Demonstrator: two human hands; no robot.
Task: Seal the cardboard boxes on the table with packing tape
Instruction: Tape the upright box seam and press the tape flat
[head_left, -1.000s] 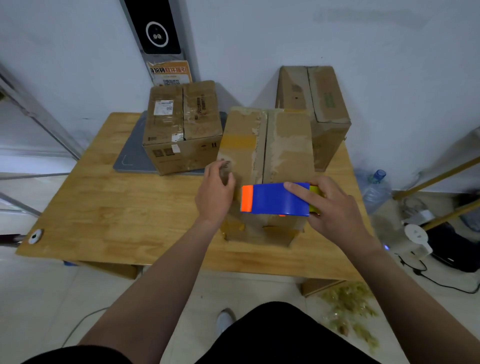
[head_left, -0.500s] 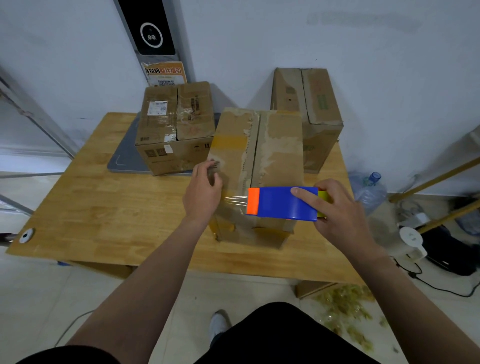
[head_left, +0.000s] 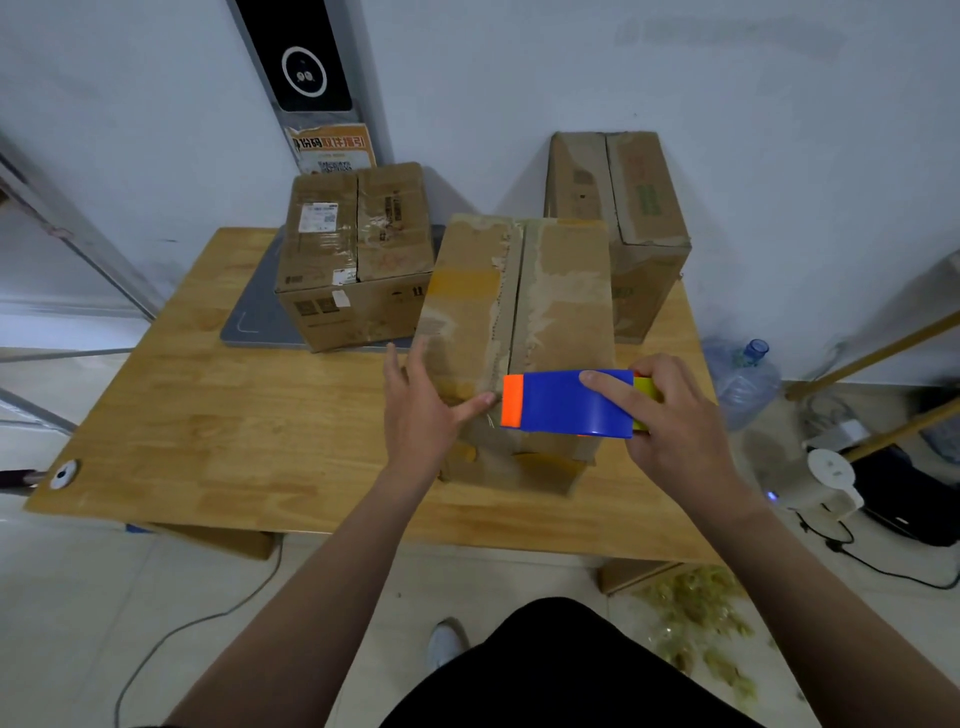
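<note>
Blue tape dispenser (head_left: 566, 402) is gripped by the right hand (head_left: 675, 431); the left hand (head_left: 421, 410), fingers straight, presses the nearest box (head_left: 561, 291).

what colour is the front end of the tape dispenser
Orange: the tape dispenser, held by the right hand, has an orange front end on a blue body, clear in the head view.

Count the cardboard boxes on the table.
3. The near box at the front centre; the back-left box on a grey mat; the back-right box by the wall. Any behind them would be hidden.

Water jug (head_left: 743, 384) on floor, right; white appliance (head_left: 828, 480) near it; black cable (head_left: 872, 566).
</note>
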